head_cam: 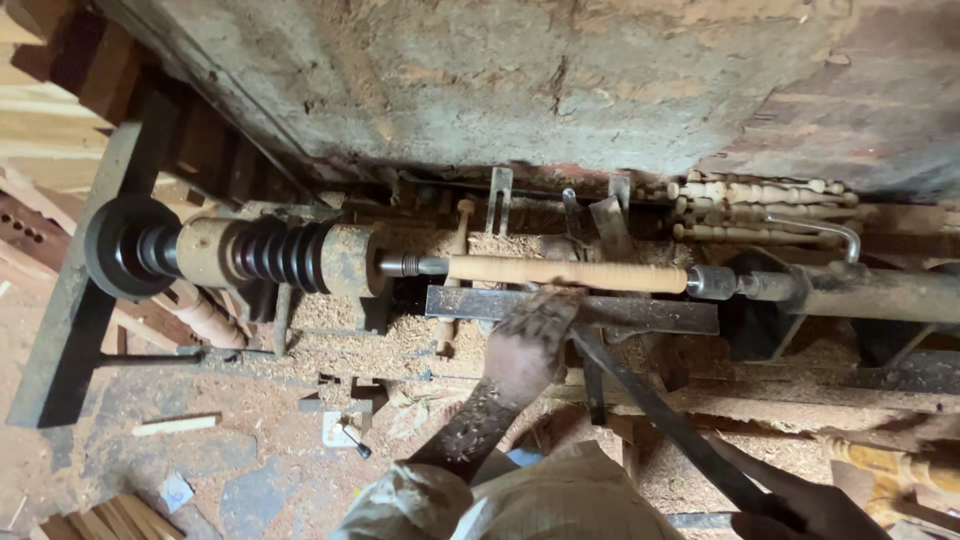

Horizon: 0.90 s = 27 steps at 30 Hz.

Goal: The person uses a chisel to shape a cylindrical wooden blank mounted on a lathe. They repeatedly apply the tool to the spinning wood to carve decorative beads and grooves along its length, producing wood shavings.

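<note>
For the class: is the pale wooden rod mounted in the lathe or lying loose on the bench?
Mounted: the rod lies level, pinned at both ends between metal centres.

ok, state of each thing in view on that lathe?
Wooden spindle blank: mounted between lathe centres, horizontal, pale and smooth.
Long turning chisel: laid across the tool rest, tip at the blank.
Left hand: on the chisel at the rest, coated in sawdust.
Right hand: gripping the chisel handle.
Finished turned spindles: stacked behind.
</note>
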Tool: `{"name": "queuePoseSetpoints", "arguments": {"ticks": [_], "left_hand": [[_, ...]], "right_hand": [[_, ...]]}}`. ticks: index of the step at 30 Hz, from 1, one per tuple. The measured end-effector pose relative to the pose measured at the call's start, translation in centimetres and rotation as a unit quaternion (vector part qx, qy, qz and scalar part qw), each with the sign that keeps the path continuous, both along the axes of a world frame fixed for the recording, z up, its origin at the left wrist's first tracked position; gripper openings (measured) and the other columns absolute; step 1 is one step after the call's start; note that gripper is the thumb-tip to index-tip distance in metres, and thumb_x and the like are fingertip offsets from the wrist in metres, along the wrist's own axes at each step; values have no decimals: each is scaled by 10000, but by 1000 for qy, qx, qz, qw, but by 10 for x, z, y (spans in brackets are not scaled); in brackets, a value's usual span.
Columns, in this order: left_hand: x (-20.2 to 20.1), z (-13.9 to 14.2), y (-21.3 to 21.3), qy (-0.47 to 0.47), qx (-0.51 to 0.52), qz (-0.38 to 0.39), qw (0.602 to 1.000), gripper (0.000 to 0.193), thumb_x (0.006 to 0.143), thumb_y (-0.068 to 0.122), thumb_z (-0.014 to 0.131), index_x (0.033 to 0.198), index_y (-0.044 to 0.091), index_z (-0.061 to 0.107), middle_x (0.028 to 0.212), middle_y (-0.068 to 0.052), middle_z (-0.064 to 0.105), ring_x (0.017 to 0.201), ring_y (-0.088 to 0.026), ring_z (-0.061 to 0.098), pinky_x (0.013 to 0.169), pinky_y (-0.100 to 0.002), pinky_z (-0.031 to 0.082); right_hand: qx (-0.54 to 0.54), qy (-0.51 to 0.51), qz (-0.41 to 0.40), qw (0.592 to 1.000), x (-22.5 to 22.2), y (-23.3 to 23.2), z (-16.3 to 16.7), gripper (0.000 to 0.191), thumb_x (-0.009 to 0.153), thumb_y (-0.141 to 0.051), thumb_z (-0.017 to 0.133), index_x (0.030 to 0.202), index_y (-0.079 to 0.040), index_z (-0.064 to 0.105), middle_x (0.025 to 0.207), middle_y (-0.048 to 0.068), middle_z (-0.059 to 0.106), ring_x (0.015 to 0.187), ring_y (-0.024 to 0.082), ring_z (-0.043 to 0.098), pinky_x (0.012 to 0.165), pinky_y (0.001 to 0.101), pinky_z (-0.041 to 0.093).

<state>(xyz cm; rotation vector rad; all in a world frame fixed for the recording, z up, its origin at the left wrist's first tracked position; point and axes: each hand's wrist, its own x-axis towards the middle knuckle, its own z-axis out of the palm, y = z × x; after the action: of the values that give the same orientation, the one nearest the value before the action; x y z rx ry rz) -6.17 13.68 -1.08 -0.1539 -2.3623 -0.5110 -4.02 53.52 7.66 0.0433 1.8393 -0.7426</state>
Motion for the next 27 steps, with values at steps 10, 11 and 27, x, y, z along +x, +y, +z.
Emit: {"name": "queuePoseSetpoints", "arguments": {"ticks": [10, 11, 27], "left_hand": [[-25, -42, 53, 68, 10, -62, 996, 265, 1027, 97, 694, 1287, 132, 737, 1376, -34, 723, 1358, -139, 663, 997, -267, 644], [-25, -40, 55, 71, 41, -97, 992, 287, 1034, 118, 691, 1319, 93, 707, 1412, -54, 699, 1402, -158, 626, 1064, -293, 629], [-8, 6, 50, -63, -2, -192, 979, 444, 872, 78, 810, 1302, 120, 710, 1381, -83, 682, 1397, -225, 575, 1115, -355, 576]], "right_hand": [[30, 187, 7, 982, 31, 63, -28, 823, 853, -177, 834, 1575, -312, 464, 1084, 35, 768, 860, 128, 780, 843, 265, 616], [115, 193, 46, 973, 44, 57, -15, 825, 873, -216, 861, 1588, -319, 464, 991, 81, 767, 833, 131, 756, 840, 258, 597], [101, 147, -176, 968, 114, -55, 75, 858, 862, -258, 827, 1663, -307, 524, 1151, 153, 826, 1063, 210, 819, 1003, 373, 585]]}}
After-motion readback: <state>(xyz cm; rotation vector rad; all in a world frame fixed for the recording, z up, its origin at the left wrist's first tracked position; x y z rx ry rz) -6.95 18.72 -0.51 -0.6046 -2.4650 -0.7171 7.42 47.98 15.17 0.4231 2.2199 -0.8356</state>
